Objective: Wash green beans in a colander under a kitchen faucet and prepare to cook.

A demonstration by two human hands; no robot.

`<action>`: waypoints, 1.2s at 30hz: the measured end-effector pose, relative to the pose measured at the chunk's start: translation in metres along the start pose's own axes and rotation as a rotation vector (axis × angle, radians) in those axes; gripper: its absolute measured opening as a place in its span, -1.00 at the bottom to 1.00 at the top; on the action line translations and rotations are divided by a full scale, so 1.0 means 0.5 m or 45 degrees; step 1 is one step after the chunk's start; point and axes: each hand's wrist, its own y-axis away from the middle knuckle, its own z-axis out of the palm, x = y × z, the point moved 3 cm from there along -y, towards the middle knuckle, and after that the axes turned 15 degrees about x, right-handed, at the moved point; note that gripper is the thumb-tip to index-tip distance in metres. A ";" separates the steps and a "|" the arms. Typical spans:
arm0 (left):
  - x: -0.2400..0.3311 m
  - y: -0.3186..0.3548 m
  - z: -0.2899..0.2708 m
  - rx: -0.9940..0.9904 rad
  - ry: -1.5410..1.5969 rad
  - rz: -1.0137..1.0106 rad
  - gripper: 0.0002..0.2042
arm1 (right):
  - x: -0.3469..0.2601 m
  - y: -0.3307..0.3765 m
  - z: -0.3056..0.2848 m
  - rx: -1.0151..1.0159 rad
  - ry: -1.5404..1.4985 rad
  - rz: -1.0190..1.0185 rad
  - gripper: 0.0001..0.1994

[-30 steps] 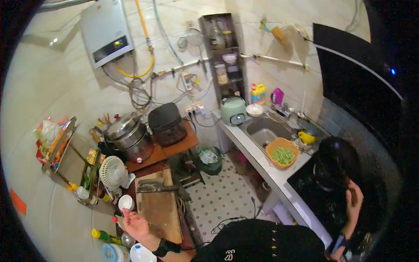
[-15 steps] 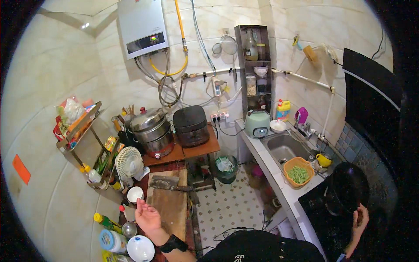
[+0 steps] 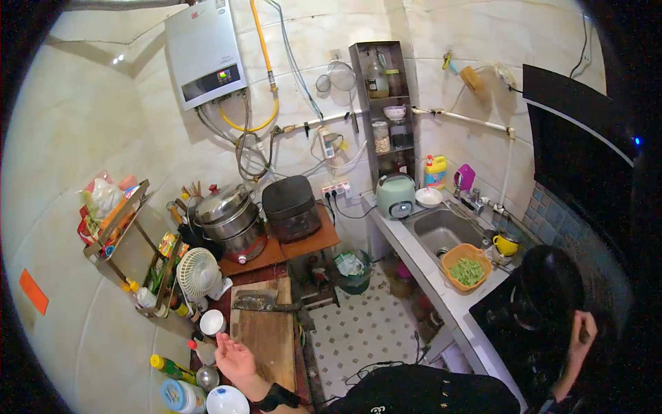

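My left hand (image 3: 235, 357) is open, palm up and fingers slightly bent, over the left edge of a wooden cutting board (image 3: 265, 345). Nothing lies in it. Just beyond its fingertips stands a small white bowl (image 3: 212, 322). A cleaver (image 3: 256, 300) rests across the far part of the board. At the right, my right hand (image 3: 585, 330) is closed at the right edge of a black wok (image 3: 545, 279), seemingly round its handle. That grip is partly lost in the dark. The wok appears tilted over the black stove top (image 3: 500, 314).
An orange basket of cut green pods (image 3: 467, 272) sits beside the sink (image 3: 441, 231). A green rice cooker (image 3: 396, 195) stands at the counter's far end. Left are a steamer pot (image 3: 231, 221), a fan (image 3: 200, 271), bottles and a white bowl (image 3: 227, 400). A bin (image 3: 353, 274) is on the floor.
My right hand has shifted right and slightly up, its fingers more curled, and the wok has moved with it. The view has turned a little. My left hand is almost unchanged.
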 end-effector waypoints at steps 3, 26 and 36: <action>-0.007 -0.011 -0.002 0.019 -0.012 -0.046 -0.75 | 0.055 0.066 0.056 -0.015 -0.168 0.104 -0.76; 0.051 -0.036 -0.032 -0.293 -0.110 -0.047 -0.68 | -0.018 0.098 0.014 0.062 -0.084 0.217 -0.78; -0.003 -0.046 0.012 -0.047 0.020 -0.154 -0.86 | -0.099 0.001 -0.023 0.232 -0.076 0.327 -0.80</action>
